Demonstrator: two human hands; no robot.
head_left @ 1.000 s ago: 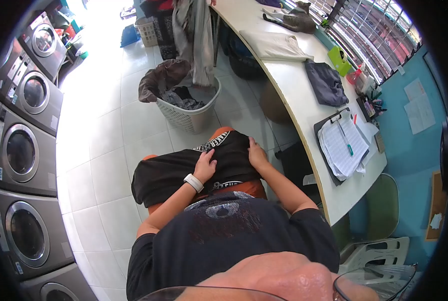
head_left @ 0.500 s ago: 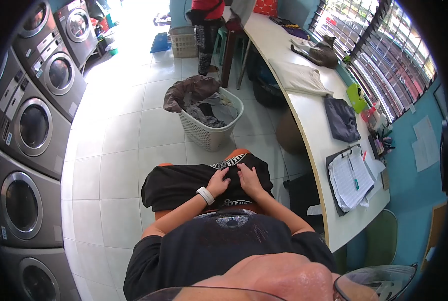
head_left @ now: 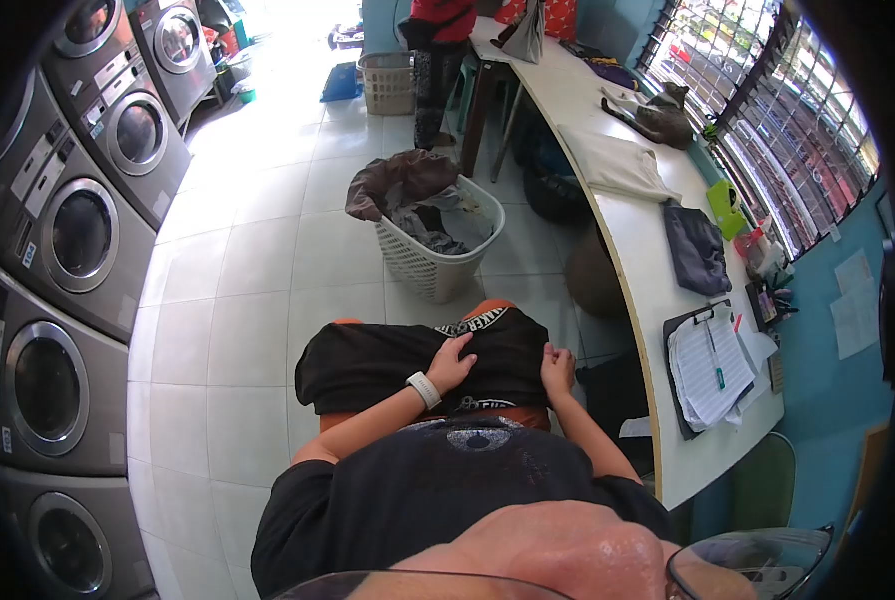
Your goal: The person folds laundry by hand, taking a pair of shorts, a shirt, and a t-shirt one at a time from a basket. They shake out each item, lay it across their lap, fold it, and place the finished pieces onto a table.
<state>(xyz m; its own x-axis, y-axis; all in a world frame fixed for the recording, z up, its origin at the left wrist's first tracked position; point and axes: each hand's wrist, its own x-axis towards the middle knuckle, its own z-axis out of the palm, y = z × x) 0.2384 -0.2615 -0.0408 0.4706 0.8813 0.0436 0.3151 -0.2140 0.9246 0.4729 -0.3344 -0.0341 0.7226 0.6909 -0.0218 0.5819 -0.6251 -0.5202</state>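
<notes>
A black garment (head_left: pixel 407 365) with white lettering lies spread across my lap, over orange clothing at my knees. My left hand (head_left: pixel 453 364), with a white watch (head_left: pixel 424 390) on the wrist, rests flat on the middle of the garment, fingers stretched toward its printed far edge. At the garment's right edge, my right hand (head_left: pixel 558 370) has its fingers curled onto the cloth. Just beyond my knees stands a white laundry basket (head_left: pixel 437 265) with crumpled grey and dark clothes (head_left: pixel 432 225) inside and a brown cloth (head_left: pixel 402 178) draped over its rim.
A long white table (head_left: pixel 632 260) runs along my right, bearing a clipboard (head_left: pixel 712 370), a folded dark grey garment (head_left: pixel 695 248), a beige cloth (head_left: pixel 617 165) and a lying cat (head_left: pixel 662 118). Stacked machines (head_left: pixel 79 240) line the left. Ahead, a person (head_left: pixel 437 75) stands near another basket (head_left: pixel 387 85).
My right hand has moved right, from the garment's middle to its right edge, and its fingers have curled. My left hand stays on the cloth. The view has shifted slightly.
</notes>
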